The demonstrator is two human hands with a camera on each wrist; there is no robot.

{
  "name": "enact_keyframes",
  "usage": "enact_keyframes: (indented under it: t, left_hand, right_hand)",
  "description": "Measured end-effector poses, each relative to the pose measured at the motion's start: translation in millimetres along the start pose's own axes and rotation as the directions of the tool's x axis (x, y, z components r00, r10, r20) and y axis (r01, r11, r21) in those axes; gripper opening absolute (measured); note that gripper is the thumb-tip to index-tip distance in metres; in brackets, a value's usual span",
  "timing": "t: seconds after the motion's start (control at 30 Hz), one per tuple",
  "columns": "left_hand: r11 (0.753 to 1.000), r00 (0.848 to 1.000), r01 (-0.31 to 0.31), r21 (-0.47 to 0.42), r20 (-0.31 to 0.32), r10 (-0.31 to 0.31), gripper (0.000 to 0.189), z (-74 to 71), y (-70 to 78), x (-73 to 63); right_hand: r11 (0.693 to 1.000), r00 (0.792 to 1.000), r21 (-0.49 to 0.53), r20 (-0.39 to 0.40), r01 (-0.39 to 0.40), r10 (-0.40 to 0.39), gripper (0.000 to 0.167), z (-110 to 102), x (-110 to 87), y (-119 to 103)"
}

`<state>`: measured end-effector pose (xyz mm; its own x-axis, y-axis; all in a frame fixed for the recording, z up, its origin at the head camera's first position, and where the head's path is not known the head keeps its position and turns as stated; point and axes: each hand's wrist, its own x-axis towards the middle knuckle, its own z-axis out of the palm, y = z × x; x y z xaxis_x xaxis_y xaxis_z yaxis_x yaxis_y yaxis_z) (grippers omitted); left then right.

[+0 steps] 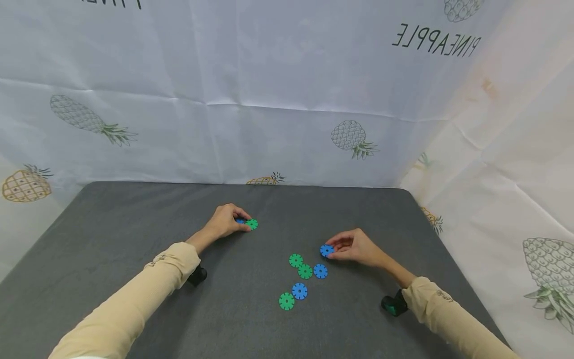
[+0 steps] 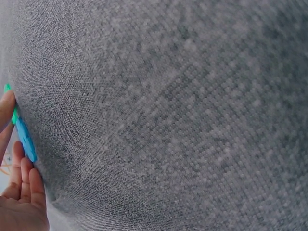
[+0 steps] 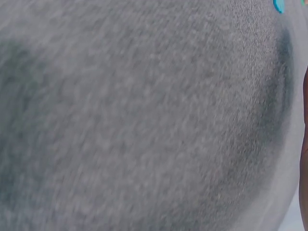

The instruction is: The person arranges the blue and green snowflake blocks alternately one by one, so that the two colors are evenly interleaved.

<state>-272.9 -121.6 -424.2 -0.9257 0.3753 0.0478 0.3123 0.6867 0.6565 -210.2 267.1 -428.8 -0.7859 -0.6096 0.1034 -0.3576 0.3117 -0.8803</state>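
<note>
Left hand [image 1: 225, 221] half curled round discs [image 1: 252, 224]; right hand [image 1: 360, 249] pinching blue disc [image 1: 326, 250]

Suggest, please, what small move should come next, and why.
Perhaps bring the blue notched plastic-looking disc, pinched by the right hand, toward the left hand, which holds a green notched disc and another blue notched disc together; joining seems plausible.

Head view: high, facing forward and down across the surface [image 1: 242, 324]. Wrist views: low, close, surface filling most of both. Head and left wrist share left hand [image 1: 223, 221], green disc [image 1: 252, 225].
</note>
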Motion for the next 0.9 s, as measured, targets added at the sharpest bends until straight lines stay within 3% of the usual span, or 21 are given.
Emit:
enact_keyframes:
  t: [0.37,0.9]
  left_hand:
    - [1.000,1.000,-0.011,-0.006,0.001,0.011,0.025,-1.4,-1.3,-1.7]
    - [1.000,1.000,0.007,-0.008,0.010,-0.007,0.024,-0.1,-0.6,2.0]
  right_hand:
    - [0.996,0.995,-0.021,-0.054,-0.091,0.089,0.026,7,16.2,-8]
    - [0.995,0.990,-0.002,-0.092,-0.104,0.104,0.027,18,48.7,-8]
